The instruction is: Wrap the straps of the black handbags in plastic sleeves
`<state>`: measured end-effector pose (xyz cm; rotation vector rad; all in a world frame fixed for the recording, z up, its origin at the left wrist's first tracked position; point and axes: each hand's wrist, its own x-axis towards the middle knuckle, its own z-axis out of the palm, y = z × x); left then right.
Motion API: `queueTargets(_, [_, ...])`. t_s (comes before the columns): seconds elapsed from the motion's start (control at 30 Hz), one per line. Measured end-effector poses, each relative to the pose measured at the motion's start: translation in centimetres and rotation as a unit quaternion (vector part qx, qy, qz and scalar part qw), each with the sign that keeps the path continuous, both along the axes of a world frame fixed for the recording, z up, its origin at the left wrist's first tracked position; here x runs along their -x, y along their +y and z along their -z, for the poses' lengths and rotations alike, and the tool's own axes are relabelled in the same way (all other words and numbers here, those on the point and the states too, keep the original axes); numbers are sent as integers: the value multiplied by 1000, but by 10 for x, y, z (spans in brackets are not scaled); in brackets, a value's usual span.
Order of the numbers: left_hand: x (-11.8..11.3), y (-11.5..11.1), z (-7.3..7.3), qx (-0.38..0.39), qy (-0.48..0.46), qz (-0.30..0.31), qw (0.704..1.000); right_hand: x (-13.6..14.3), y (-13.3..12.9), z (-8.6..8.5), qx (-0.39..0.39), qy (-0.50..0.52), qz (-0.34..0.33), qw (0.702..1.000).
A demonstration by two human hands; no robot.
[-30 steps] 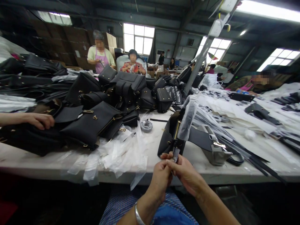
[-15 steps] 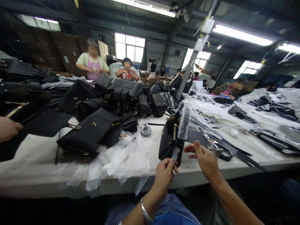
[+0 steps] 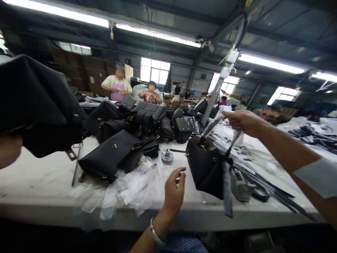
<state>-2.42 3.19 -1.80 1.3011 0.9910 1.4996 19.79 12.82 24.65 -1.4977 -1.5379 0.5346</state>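
My right hand (image 3: 240, 121) is raised and closed on the wrapped handle (image 3: 214, 123) of a black handbag (image 3: 204, 168). The bag hangs tilted from that handle, low over the table, its mouth partly open. Whether its lowest corner touches the table I cannot tell. A wrapped strap (image 3: 227, 189) dangles along the bag's right side. To the left of the bag, my left hand (image 3: 175, 189) is empty, fingers apart and slightly curled. Another black handbag (image 3: 109, 154) with gold fittings lies on the table, beside crumpled clear plastic (image 3: 137, 189).
At the left edge, a co-worker's hand (image 3: 10, 151) is beneath a large black bag (image 3: 39, 105). Several black bags (image 3: 150, 112) are heaped behind. A coiled strap (image 3: 166, 156) lies mid-table. Long straps (image 3: 279, 193) and a slanted metal post (image 3: 213, 100) are at right. Co-workers sit across the table.
My right hand has taken the bag's handle and lifted it up, swinging the bag round. My left hand has let go of the wrapped piece. The co-worker's bag at left has risen.
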Motion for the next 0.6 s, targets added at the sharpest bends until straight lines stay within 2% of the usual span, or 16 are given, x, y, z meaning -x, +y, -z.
queueTargets(0.07, [15, 13, -10, -34, 17, -73, 997, -12, 2, -21, 16, -9, -6, 1000])
queueTargets(0.13, [22, 25, -15, -67, 46, -118, 990, -23, 5, -37, 11, -20, -4, 1000])
queueTargets(0.23, [19, 36, -12, -101, 111, -141, 979, -35, 14, -50, -4, -90, 13, 996])
queueTargets(0.3, [11, 36, -5, -93, 137, -129, 978, -41, 22, -52, -11, -157, 12, 988])
queueTargets(0.4, [-4, 22, 6, -35, 124, -61, 990, -45, 35, -42, -11, -235, -31, 971])
queueTargets(0.5, [-19, -1, 17, 33, 97, -6, 995, -39, 44, -19, -11, -245, -64, 967])
queueTargets(0.6, [-31, -18, 29, 90, 57, 53, 993, -32, 46, 13, -30, -203, -26, 978])
